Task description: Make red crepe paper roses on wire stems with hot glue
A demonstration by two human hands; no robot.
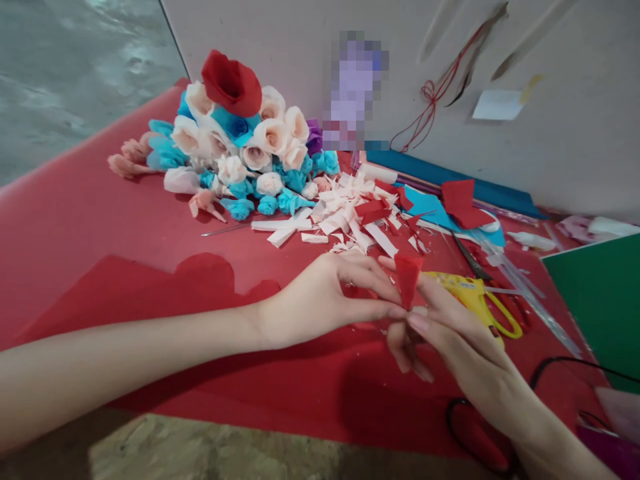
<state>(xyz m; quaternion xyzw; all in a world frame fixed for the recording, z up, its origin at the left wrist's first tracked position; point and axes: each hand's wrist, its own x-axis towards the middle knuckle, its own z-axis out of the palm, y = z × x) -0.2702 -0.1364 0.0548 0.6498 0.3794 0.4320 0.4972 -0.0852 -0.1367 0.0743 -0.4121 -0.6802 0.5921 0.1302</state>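
Between my two hands stands a small rolled cone of red paper [409,275], its wide end up and its narrow tip down. My left hand [340,287] reaches in from the left, thumb and fingers pinching the cone low on its side. From the right, my right hand [450,320] grips the same tip between thumb and fingers, its other fingers curled below. Cut red paper petals [205,277] lie under my left forearm. Just behind my right hand rests a yellow glue gun [463,287].
Finished paper flowers [270,137] in white, blue and red are heaped at the back left. Paper scraps [350,207] lie beside them. Scissors [470,257], clear glue sticks [540,300], blue paper [430,210] and a green board [600,293] occupy the right. A black cord [565,360] loops near my right wrist.
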